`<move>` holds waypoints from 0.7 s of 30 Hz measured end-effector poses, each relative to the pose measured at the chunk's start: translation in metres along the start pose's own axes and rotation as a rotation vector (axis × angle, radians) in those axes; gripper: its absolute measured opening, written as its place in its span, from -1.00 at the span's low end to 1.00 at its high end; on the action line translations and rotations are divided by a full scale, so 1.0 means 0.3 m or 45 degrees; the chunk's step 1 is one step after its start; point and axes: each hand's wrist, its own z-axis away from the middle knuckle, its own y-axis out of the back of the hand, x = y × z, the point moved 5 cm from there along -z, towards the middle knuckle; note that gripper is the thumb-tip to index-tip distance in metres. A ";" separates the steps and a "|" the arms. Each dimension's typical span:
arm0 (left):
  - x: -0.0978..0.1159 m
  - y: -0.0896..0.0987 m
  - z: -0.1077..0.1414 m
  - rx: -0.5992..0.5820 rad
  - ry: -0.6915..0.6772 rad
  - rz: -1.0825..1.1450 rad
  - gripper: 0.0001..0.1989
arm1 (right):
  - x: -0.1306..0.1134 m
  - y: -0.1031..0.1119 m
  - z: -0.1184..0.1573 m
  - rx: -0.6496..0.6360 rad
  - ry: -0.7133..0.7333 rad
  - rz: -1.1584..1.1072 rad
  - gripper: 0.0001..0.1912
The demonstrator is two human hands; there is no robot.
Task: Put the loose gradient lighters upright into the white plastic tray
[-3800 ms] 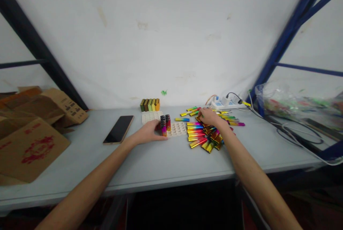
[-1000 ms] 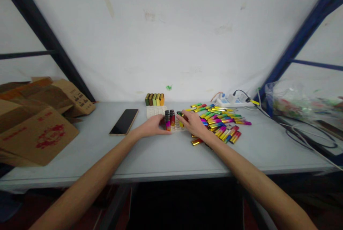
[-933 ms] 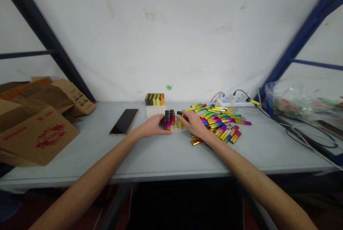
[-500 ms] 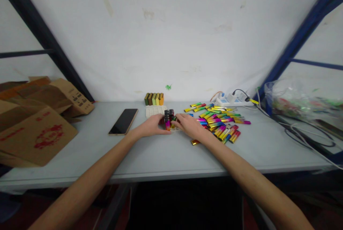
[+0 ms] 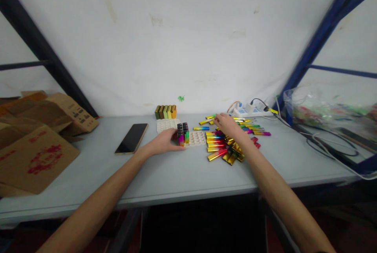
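Note:
Several shiny lighters (image 5: 180, 138) with black tops stand upright in rows at the left end of a white tray with round holes (image 5: 197, 138). My left hand (image 5: 165, 142) is beside them on their left, thumb and fingers apart. Over the back of a loose pile of metallic multicoloured lighters (image 5: 216, 145) is my right hand (image 5: 228, 124), its fingers bent downward; whatever is at its fingertips is too small to make out. A second white tray (image 5: 167, 125) lies behind my left hand.
A block of green, yellow and orange lighters (image 5: 165, 112) stands near the wall. A black phone (image 5: 131, 138) lies left of my left hand. Cardboard boxes (image 5: 44, 154) are at far left. A power strip (image 5: 253, 110), cables and a plastic bag (image 5: 309, 105) are at right.
My right hand has moved from the standing lighters to the loose pile on the right, uncovering the holed tray. Lighters in the pile have shifted. My left hand stays beside the standing ones.

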 end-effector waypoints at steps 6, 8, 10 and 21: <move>0.007 0.007 0.004 0.018 0.008 0.034 -0.44 | 0.329 -0.043 0.001 -0.187 -0.479 0.126 -0.55; 0.008 0.008 0.005 0.025 0.007 0.035 -0.44 | 0.373 -0.055 0.005 -0.264 -0.493 0.118 -0.56; 0.007 0.007 0.004 0.019 0.005 0.040 -0.44 | 0.392 -0.064 0.008 -0.327 -0.473 0.102 -0.57; 0.001 0.003 0.001 0.013 0.002 0.005 -0.44 | 0.377 -0.067 0.025 -0.257 -0.381 0.024 -0.54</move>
